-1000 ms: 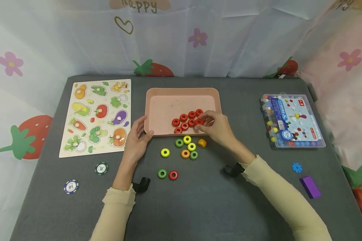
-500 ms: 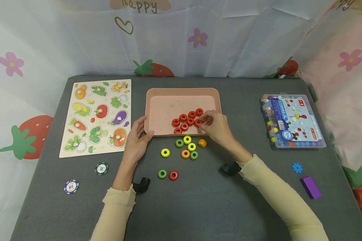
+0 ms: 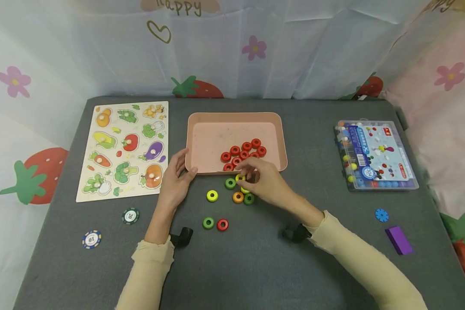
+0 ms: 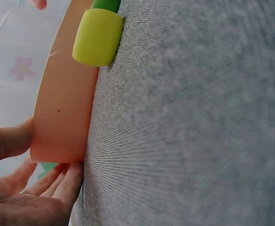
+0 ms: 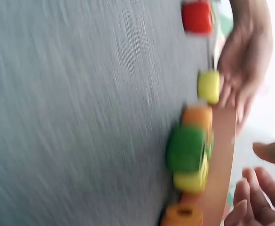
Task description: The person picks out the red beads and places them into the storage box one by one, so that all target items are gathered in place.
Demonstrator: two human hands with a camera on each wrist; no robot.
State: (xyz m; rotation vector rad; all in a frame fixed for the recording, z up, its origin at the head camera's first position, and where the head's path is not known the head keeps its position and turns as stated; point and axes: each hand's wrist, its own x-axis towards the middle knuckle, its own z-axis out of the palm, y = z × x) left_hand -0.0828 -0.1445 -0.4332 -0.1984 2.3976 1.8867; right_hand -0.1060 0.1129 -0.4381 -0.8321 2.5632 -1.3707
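Note:
A pink tray (image 3: 209,133) holds several red ring beads (image 3: 246,147) in its front right part. My left hand (image 3: 176,178) grips the tray's front left corner, thumb by the rim and fingers along the outer wall. Just in front of the tray, my right hand (image 3: 269,181) hovers over a cluster with a yellow ring bead (image 3: 239,177), a green ring bead (image 3: 230,183) and an orange ring bead (image 3: 238,197). Its thumb and fingers are apart in the right wrist view, holding nothing. Another orange bead (image 5: 182,216), hidden in the head view, shows there.
Nearer me lie a single yellow bead (image 3: 212,196), a green bead (image 3: 208,223) and a red bead (image 3: 222,224). A vegetable puzzle board (image 3: 120,153) and two poker chips (image 3: 130,216) are left. A clear bead box (image 3: 377,155), blue disc (image 3: 381,215) and purple block (image 3: 399,240) are right.
My right hand has let go of a red bead at the tray's right side, then moved toward me and left over the beads in front. My left hand stays put.

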